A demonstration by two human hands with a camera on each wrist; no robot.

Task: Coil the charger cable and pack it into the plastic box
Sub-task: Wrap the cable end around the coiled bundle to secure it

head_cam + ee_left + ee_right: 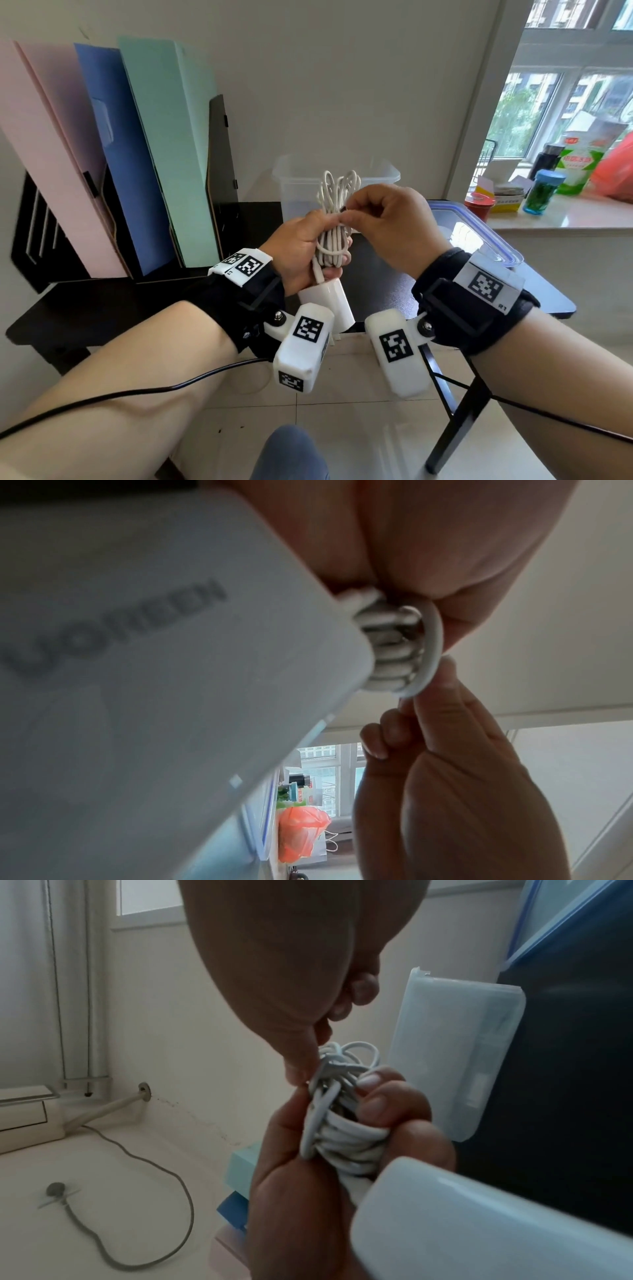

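Room with window, dark bench [394,260]; open plastic box [376,181] stands directly beyond both hands. Left hand [298,253] grips the cable bundle [334,222], long axis upright, white plug [329,305] hanging below. Right hand [390,222] pinches what seems the loose cable end at mid-bundle.

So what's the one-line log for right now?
left hand: grips coiled cable | right hand: pinches cable end | plastic box: open, unpacked
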